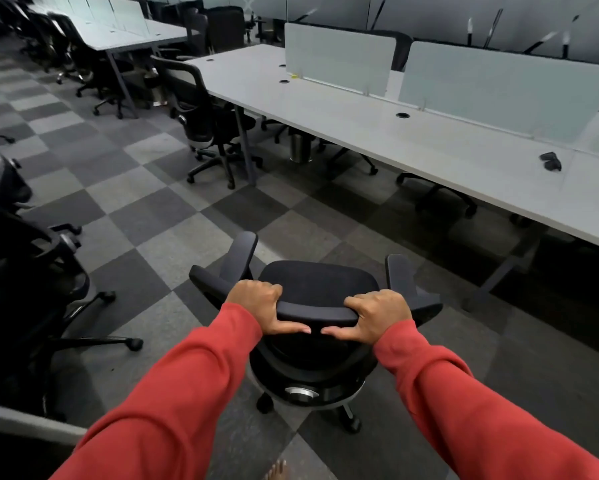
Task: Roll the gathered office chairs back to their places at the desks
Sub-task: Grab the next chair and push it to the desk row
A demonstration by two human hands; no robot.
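While both red sleeves reach forward, my left grip [258, 301] and right grip [377, 311] are closed over the top rail of the backrest of a black office chair [320, 282], low centre of the frame. Fingers of each grip wrap over the front of the rail; thumbs lie along its near face, tips pointing at each other, not touching.

Chair position: on the checkered carpet floor [135, 209], seat turned away from me. It is in the aisle near the long white worktop [360, 126], not under it. One armrest shows on each side of the seat.

Worktop runs from upper centre to the right edge. Frosted divider panels [339, 53] stand along its far side. A small dark object [550, 160] lies on it near the right edge; cannot tell what it is.

A second black chair [201, 112] stands at the worktop's left end. More black chairs [31, 271] cluster at the left edge of the frame.
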